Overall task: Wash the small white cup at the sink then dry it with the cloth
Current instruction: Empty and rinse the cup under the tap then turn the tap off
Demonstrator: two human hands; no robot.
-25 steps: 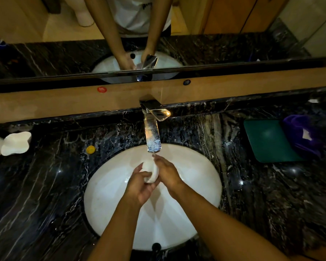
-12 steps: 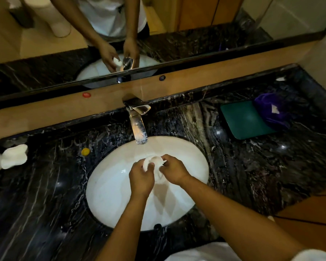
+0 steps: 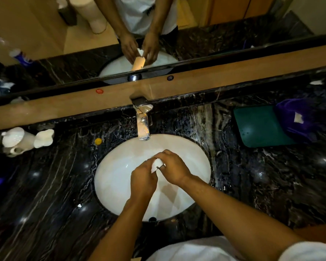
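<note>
Two hands meet over the white basin (image 3: 120, 185): your left hand (image 3: 143, 182) and right hand (image 3: 172, 169) are closed around the small white cup (image 3: 157, 164), which sits between them, mostly hidden, only a sliver of white showing above the palms. The left hand wraps it from below and the right covers it from the side, fingers curled on; you cannot tell which way its mouth faces. Judged from the size and glaze, the cup is light, rigid, breakable, and likely slick when wet, so take it around the wall with thumb opposite fingers, not by the rim alone, and keep it low over the bowl in case it slips. Just beyond the hands stands the chrome faucet (image 3: 143, 125), its spout above the basin's far edge; whether water runs is not clear. Farther right on the dark marble counter (image 3: 55, 185), well apart from the sink, lie a green mat (image 3: 260, 125) and a purple cloth (image 3: 294, 117) resting partly on it, presumably the drying cloth. Drying looks not yet begun.
</note>
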